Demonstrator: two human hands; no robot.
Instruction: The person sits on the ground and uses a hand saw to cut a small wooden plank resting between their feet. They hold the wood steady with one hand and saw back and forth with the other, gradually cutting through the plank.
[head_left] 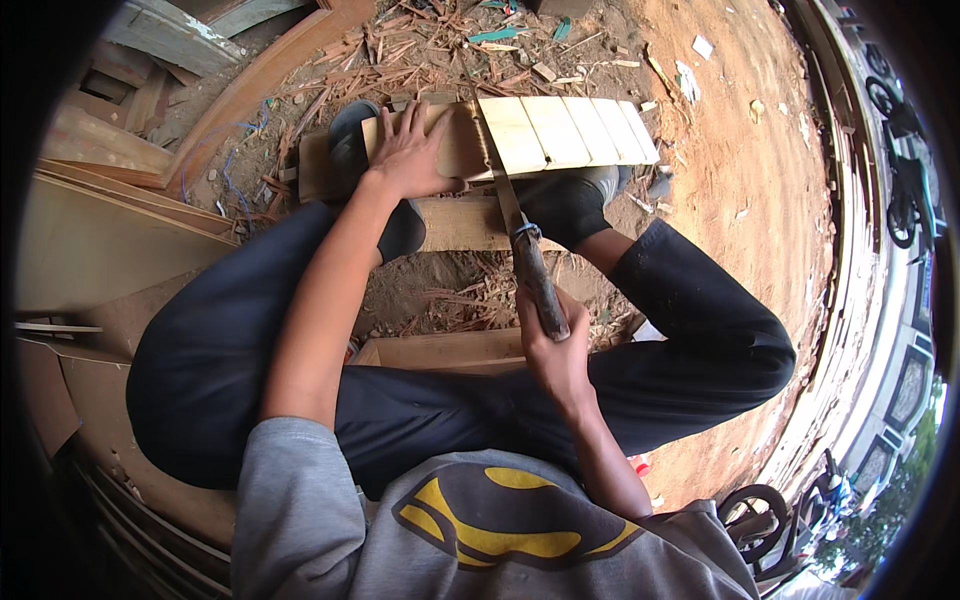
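A pale wooden board (572, 130) lies crosswise in front of me, with several dark lines running across its right part. My left hand (408, 155) presses flat on the board's darker left end, fingers spread. My right hand (556, 345) is wrapped round the worn handle of a handsaw (508, 200). The saw's narrow blade points away from me and meets the board along a rough, dark line just right of my left hand. Both my feet, in dark footwear, are at the board, one near each end. Another plank (465, 222) lies beneath, between my feet.
Wood shavings and offcuts (340, 75) litter the dirt beyond the board. Wooden frames and panels (110, 240) are stacked along the left. A box-like wooden piece (440, 350) lies below my right hand. Long timber strips (840, 260) run down the right side, with motorbikes (905, 190) beyond.
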